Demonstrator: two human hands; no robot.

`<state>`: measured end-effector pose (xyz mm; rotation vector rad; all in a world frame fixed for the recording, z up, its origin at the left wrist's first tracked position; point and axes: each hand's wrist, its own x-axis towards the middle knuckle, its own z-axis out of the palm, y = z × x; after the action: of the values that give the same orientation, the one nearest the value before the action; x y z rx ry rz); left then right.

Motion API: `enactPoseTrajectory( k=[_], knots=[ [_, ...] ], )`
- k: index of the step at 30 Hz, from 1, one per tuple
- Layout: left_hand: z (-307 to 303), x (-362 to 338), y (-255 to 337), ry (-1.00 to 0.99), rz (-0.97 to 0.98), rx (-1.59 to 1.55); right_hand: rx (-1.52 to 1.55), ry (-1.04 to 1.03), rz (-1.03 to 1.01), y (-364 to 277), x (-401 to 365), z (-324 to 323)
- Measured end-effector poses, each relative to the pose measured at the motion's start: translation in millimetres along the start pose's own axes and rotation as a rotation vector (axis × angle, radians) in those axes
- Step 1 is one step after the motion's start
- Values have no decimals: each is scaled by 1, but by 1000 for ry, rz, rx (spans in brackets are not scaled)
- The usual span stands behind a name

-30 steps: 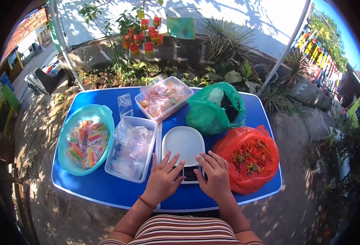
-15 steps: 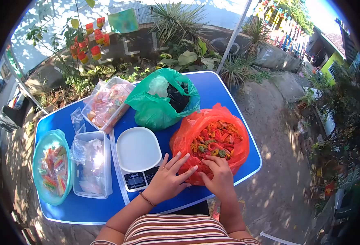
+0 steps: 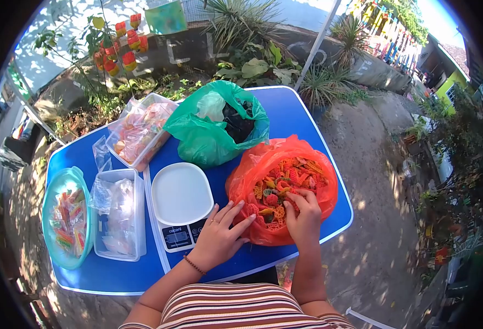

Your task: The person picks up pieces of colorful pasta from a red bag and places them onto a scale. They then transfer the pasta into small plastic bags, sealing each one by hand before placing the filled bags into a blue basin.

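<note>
Right hand (image 3: 304, 217) among small red-orange crinkled snacks (image 3: 292, 180) in round red plastic bag (image 3: 242, 180), grip unclear. Left hand (image 3: 222, 232) open, fingers touching bag's near left side

From the wearer's head, the view was directed forward and steeply down. Both hands (image 3: 219, 233) (image 3: 305, 219) and the tabletop (image 3: 288, 112) were framed from close above, in wide angle.

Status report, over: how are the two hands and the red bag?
Right hand inside red bag, at the coloured pieces. Left hand at the bag's near left side. Bag open; nothing else seen over its mouth.
</note>
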<state>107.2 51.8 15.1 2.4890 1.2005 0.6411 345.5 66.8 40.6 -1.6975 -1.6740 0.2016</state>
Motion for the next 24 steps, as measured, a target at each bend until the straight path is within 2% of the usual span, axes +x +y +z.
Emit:
enactPoseTrajectory(
  k=[1,7,10,13,16,19,22,23,24],
  knots=[
    [-1,1,1,5,-3,-5,37,-4,41,0,2,-2],
    [1,9,8,56,-17,30,-50,-10,-136,1,-1,-7],
    [-2,8,2,129,-5,43,265,50,-80,0,-4,-1],
    [-21,2,8,188,-70,-92,782,17,169,-13,-10,2],
    [-31,-6,7,268,-106,-184,972,-151,270,-26,-12,2],
    [-38,-16,3,337,-137,-302,1031,-242,260,-42,-16,17],
    [-30,-37,-5,389,-125,-276,786,-276,-14,-64,-15,36],
    [-24,-45,-9,410,-94,-215,557,-162,-313,-68,-6,42],
    [-21,-51,-11,429,-63,-155,532,-165,-343,-72,-1,49]
  ],
)
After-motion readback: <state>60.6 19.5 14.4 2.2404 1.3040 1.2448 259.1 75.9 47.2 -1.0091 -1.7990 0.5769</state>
